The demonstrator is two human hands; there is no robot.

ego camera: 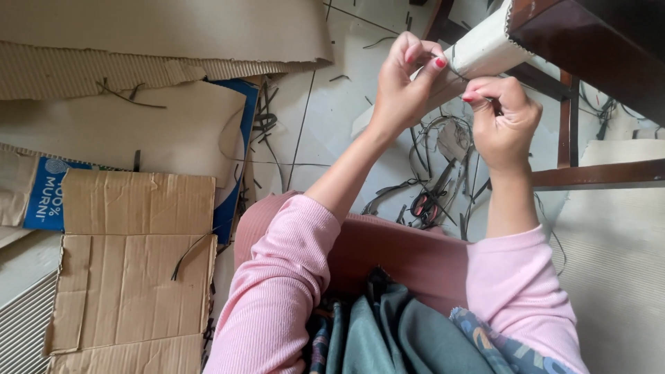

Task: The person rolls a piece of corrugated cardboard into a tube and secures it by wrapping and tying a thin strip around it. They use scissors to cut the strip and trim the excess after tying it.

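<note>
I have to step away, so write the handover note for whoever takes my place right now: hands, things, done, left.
Left hand: pinching the cream fabric strip against the dark wooden frame.
Right hand: closed just below the strip's edge, fingers pinched; what it holds is too small to tell.
Scissors lie on the tiled floor among black offcuts; cardboard sheets on the left.
Done: strip wrapped onto the frame corner.
Left: fastening looks unfinished.

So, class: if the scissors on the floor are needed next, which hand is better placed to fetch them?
Probably the right hand: it sits nearer above the scissors, while the left hand presses the white padded edge.
</note>
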